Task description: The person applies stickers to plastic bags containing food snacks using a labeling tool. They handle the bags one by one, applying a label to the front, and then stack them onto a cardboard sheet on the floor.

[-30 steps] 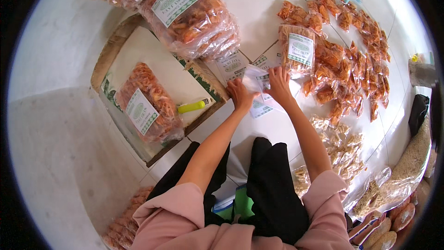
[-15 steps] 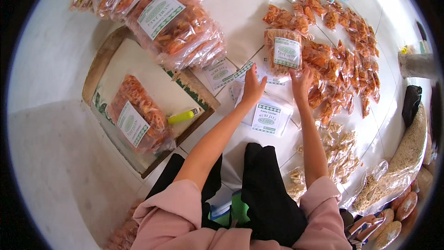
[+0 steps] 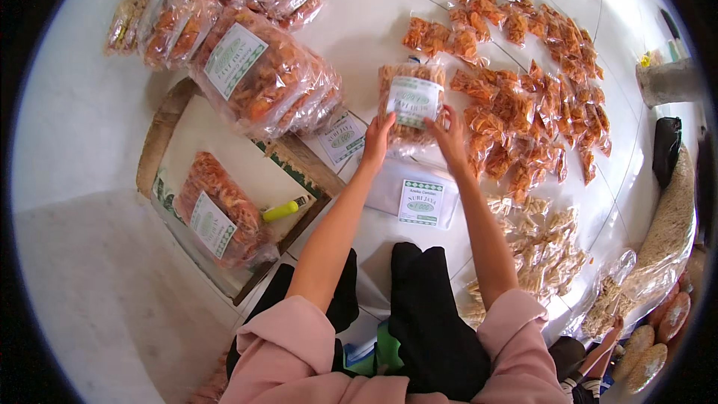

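In front of me a clear plastic bag of light-brown snacks (image 3: 389,82) with a white and green label is held between both hands. My left hand (image 3: 376,138) grips its lower left side. At the lower right corner my right hand (image 3: 450,137) is closed on the bag, fingers over the label's edge. Just below lies a stack of clear plastic bags (image 3: 385,187) with a printed label (image 3: 421,203) on it. Another printed label (image 3: 344,138) lies on the floor left of my left hand, partly covered by a big snack bag.
Many small orange snack packets (image 3: 516,116) spread over the right, with pale packets (image 3: 535,247) nearer. On the left a wooden-edged board (image 3: 176,135) bears a labelled bag (image 3: 217,194) and a yellow-green cutter (image 3: 283,209). Large bags (image 3: 269,82) pile up behind. A person's hand (image 3: 612,329) shows lower right.
The snack bag has moved left, away from the small orange packets, and both hands now hold it. My left hand has left the label strip it was at. The whole view has shifted slightly.
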